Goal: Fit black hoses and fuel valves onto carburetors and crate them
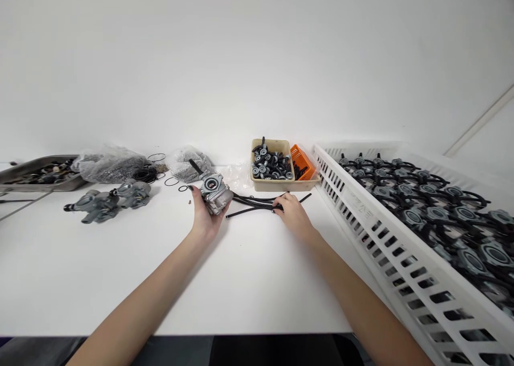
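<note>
Left hand (204,224) loaded, right hand (295,216) down at the black tubes (262,206)!
We're at the tube-picking step, by our reading: our left hand has the metal carburetor body (220,197) tilted between thumb and fingers, over the counter (249,280), and our right hand has its fingertips drawn in narrow on the tubes just beside it; whether they've clamped one, we can't tell. Off to our right, the white crate (353,205) of similar bodies (468,213). Next, we'd judge, the move calls for one tube singled out from those crossing strands, pinched without dragging its neighbours, left grip steady.
</note>
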Motion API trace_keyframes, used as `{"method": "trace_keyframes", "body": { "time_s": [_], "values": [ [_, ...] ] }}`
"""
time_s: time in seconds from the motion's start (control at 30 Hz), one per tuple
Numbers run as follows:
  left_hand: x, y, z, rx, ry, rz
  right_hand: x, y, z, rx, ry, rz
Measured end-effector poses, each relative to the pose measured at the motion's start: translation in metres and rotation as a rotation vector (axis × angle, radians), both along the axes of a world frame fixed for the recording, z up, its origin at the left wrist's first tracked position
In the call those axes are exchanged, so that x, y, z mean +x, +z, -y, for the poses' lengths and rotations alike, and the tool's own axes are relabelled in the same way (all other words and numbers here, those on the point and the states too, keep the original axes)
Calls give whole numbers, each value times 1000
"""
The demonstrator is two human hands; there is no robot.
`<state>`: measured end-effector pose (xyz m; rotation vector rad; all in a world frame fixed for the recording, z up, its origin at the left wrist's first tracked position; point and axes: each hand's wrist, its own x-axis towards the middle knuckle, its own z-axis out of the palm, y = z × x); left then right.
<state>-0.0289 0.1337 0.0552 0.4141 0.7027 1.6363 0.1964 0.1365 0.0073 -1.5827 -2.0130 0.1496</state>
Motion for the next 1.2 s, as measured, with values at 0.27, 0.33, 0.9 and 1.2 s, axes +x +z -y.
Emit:
{"method": "trace_keyframes", "body": {
  "time_s": [0.27,0.33,0.9,1.2],
  "values": [
    [-4,-1,-4,-15,44,-10,-3,12,4,226,-80,-148],
    [-5,-2,-4,21,28,-21,-3,19,8,344,-108,-247],
    [-5,-12,-5,-60,-34,-88,-19,49,26,-33,372,-1158],
    [-2,-12,-2,-88,-80,-142,-23,48,29,-70,327,-1267]
  ]
}}
